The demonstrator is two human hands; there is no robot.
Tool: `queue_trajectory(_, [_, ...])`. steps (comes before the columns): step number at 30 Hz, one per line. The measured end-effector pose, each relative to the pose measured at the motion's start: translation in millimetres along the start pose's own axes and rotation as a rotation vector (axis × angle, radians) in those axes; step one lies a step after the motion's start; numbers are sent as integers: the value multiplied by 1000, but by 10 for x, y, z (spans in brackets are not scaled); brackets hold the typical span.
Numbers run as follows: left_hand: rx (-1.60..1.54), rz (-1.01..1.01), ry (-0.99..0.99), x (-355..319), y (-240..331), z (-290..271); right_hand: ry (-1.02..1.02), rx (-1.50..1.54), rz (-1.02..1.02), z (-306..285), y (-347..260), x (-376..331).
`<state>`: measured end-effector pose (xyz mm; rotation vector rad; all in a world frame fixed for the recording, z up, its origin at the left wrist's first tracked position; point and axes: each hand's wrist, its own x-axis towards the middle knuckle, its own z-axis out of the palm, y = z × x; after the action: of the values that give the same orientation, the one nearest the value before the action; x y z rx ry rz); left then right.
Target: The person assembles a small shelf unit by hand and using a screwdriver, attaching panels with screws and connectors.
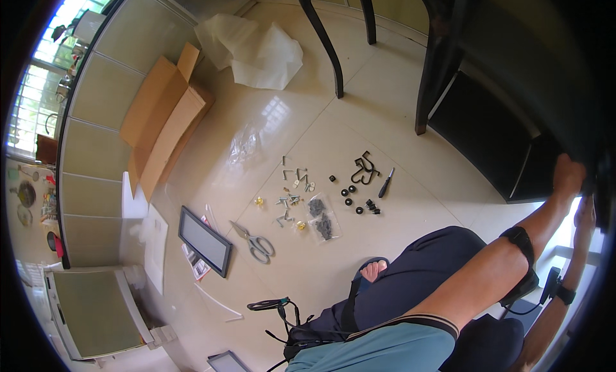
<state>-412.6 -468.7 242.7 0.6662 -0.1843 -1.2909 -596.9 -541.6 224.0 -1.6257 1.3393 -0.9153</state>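
Both my arms stretch to the far right of the head view. My left hand is at a dark object by the right rim, beside a black panelled piece of furniture. Just below it, my right hand is against the same dark area. The fingers of both hands are mostly hidden in shadow and at the picture's edge, so their grip cannot be made out. On the floor to the left lie a screwdriver, black hooks, small round black parts, and several screws and hex keys.
Grey-handled scissors, a dark-framed panel and a plastic bag of black parts lie on the tiles. An opened cardboard box and white wrapping are farther off. Dark curved furniture legs stand at the top.
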Motion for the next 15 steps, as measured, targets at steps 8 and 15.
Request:
queue_trajectory(8, [-5, -3, 11, -17, 31, -75, 119, -225, -5, 306, 3, 70])
queue_trajectory(15, [-10, -4, 7, -49, 42, -50, 329, -630, -6, 744, -22, 263])
